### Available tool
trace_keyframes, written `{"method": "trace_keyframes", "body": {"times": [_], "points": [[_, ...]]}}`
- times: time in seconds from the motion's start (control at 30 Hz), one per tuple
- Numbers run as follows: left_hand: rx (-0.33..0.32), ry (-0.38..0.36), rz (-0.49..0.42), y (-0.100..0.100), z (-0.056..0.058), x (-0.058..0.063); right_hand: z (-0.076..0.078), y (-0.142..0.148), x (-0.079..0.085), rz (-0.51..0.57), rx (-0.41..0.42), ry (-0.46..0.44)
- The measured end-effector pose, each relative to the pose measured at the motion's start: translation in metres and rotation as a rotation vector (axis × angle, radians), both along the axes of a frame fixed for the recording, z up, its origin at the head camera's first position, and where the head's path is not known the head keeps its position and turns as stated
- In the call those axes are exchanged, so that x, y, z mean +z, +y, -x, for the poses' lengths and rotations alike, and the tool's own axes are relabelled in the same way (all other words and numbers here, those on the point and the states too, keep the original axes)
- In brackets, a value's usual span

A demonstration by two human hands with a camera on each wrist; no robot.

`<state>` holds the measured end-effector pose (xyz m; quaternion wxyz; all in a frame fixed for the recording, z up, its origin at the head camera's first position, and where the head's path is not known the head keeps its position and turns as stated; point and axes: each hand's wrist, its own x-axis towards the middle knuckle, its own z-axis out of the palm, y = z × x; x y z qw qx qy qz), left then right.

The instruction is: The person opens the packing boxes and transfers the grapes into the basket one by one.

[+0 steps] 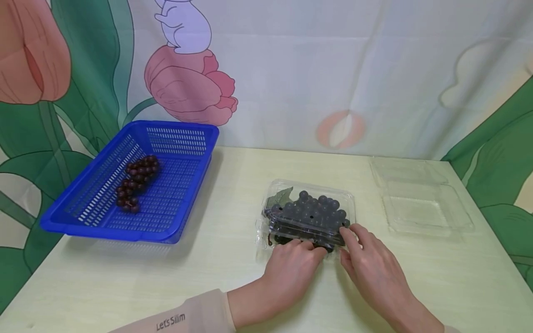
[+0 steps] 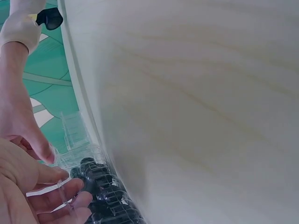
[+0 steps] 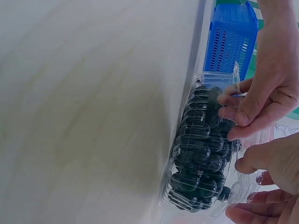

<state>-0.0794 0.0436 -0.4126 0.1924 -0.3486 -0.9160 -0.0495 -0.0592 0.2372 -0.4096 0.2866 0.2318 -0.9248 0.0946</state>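
A clear plastic clamshell box [image 1: 351, 203] of dark grapes [image 1: 316, 212] stands on the table, a green leaf [image 1: 280, 198] among the fruit. The lid lies over the grapes, and a gap shows along the near side. At that near edge, my left hand [image 1: 293, 273] pinches the plastic rim between thumb and fingers. Around the box's near right corner, my right hand [image 1: 374, 268] holds the rim, thumb below and fingers on top. Both hands also appear in the right wrist view beside the ribbed box wall [image 3: 194, 133]. Part of the rim is hidden behind my fingers.
A blue plastic basket [image 1: 195, 185] stands at the left, with a bunch of reddish grapes [image 1: 137, 182] inside. An opened clear clamshell box [image 1: 429, 208] lies at the right. A printed curtain [image 1: 291, 83] hangs behind the pale table [image 1: 233, 203].
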Motion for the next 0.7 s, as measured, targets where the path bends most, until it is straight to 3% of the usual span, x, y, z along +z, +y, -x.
{"method": "trace_keyframes", "body": {"times": [0.7], "points": [[0.012,-0.019,0.053,-0.001,0.003,0.001,0.004,0.007,0.011,0.022,-0.006,0.014]]}}
